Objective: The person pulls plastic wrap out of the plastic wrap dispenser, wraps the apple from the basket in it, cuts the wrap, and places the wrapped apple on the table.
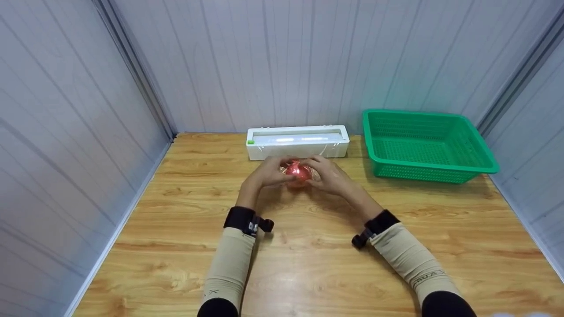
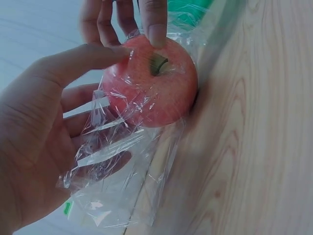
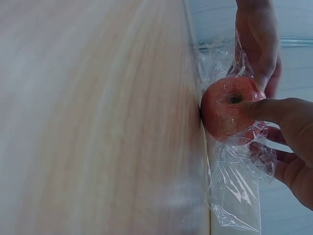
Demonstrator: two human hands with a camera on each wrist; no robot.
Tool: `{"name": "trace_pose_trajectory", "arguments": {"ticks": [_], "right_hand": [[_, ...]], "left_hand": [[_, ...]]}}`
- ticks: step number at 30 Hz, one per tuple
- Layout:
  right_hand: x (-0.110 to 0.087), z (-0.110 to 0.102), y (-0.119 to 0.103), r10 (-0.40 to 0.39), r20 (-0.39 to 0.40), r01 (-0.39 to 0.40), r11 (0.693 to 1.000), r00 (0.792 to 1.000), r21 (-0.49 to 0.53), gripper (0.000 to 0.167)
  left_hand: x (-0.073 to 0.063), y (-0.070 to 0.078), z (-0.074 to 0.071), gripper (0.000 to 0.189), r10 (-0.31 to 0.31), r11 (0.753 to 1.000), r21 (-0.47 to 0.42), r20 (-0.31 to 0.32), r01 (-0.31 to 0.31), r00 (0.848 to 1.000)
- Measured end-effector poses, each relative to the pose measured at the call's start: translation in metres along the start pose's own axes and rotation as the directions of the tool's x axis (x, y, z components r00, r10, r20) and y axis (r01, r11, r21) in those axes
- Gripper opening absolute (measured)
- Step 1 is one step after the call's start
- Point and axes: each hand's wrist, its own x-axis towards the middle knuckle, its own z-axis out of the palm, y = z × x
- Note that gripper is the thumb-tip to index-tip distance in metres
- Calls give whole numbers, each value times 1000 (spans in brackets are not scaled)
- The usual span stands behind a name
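Observation:
A red apple (image 1: 298,172) sits on the wooden table between both hands, with crinkled clear cling film (image 2: 112,161) around it and loose flaps sticking out at its sides. The left hand (image 1: 269,171) holds it from the left, thumb on the near upper side and fingers curled behind. From the other side the right hand (image 1: 331,177) grips it, its thumb (image 3: 274,109) pressing the film near the stem. In the left wrist view, the apple's stem hollow (image 2: 159,64) faces the camera. Parts of the fingers are hidden behind the fruit and film.
Just behind the hands stands a white cling film dispenser (image 1: 271,152) with a small green piece at its left end. A green plastic basket (image 1: 434,168) is at the back right. Pale panelled walls (image 1: 282,66) enclose the wooden table (image 1: 299,264) at the back and sides.

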Motion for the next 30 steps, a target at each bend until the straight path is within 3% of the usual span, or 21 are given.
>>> {"name": "trace_pose_trajectory", "arguments": {"ticks": [8, 17, 30], "right_hand": [[4, -2, 4, 37, 31, -37, 999, 999, 7, 51], [9, -4, 12, 46, 54, -47, 999, 997, 22, 50], [20, -5, 16, 87, 87, -92, 994, 992, 54, 49]], "left_hand": [[-1, 0, -9, 62, -8, 1000, 5, -102, 8, 995], [-9, -5, -23, 59, 4, 999, -46, -286, -18, 958], [-11, -13, -30, 53, 35, 999, 6, -366, -35, 930]]}}
